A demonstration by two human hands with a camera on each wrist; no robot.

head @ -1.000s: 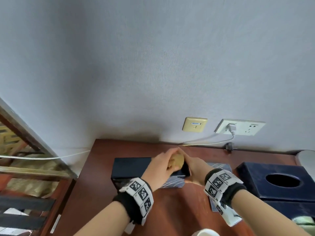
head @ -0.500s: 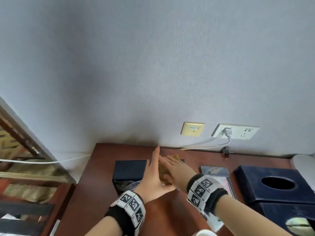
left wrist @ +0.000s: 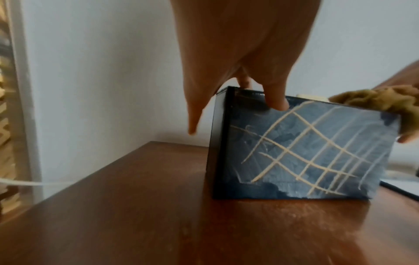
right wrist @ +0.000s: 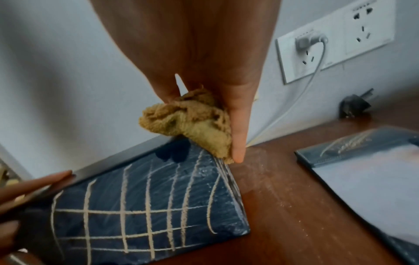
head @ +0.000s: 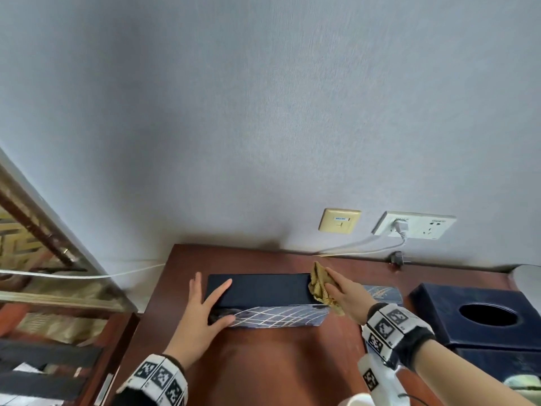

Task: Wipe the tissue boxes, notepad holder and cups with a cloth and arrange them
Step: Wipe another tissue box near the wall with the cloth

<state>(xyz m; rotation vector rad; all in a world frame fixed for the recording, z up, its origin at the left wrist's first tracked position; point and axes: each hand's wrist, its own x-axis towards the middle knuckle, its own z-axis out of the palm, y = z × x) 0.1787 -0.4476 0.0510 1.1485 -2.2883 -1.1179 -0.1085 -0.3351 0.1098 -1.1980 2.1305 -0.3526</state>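
Note:
A dark blue tissue box (head: pixel 257 290) with gold grid lines on its front (left wrist: pixel 306 152) stands on the brown table (head: pixel 278 361). My left hand (head: pixel 205 306) rests on its left end, fingers straight and spread on the top, thumb against the front. My right hand (head: pixel 341 291) pinches a bunched tan cloth (head: pixel 319 284) between fingers and thumb and presses it on the box's right end (right wrist: pixel 224 172). The notepad holder (head: pixel 380 293) lies flat just right of that hand. A second dark blue tissue box (head: pixel 483 315) with an oval hole stands at the right.
A white cup rim (head: pixel 355 401) shows at the bottom edge. Wall sockets (head: pixel 415 228) with a white cable and a loose black plug (head: pixel 396 257) sit behind the boxes. The table's left edge (head: pixel 152 303) drops to wooden furniture. A white round object (head: pixel 527 276) is at far right.
My left hand has slid from the box's right part to its left end and laid its fingers flat. My right hand has carried the cloth to the right end.

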